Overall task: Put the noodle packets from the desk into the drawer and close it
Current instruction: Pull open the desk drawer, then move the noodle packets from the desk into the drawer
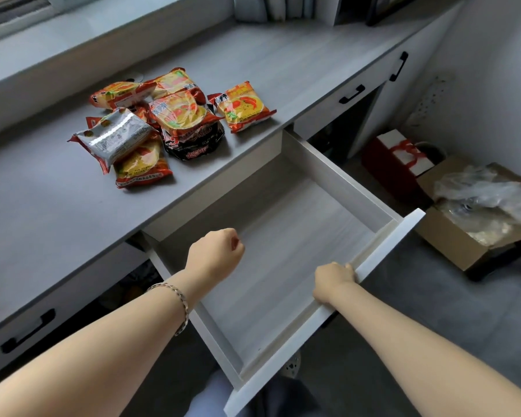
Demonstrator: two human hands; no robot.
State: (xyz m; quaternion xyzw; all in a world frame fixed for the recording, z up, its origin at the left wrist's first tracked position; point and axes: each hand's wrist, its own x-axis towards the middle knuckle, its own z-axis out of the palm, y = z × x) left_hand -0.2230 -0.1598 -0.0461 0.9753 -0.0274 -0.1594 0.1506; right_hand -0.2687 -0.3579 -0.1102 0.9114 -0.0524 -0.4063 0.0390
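Several noodle packets (pixel 163 121), mostly orange and yellow, lie heaped on the grey desk (pixel 42 200). One silver packet (pixel 115 135) and one black packet (pixel 193 139) sit in the heap. A single orange packet (pixel 244 106) lies apart to the right. The white drawer (pixel 283 236) is pulled far out and holds nothing. My right hand (pixel 333 281) grips the drawer front's top edge (pixel 382 251). My left hand (pixel 215 252), with a bracelet on its wrist, hovers over the drawer's left part with fingers curled and nothing in them.
Two more drawers with black handles flank the open one: one at the left (pixel 27 331), one at the right (pixel 352 94). On the floor at the right stand a cardboard box with plastic wrap (pixel 478 212) and a red and white gift box (pixel 400 155).
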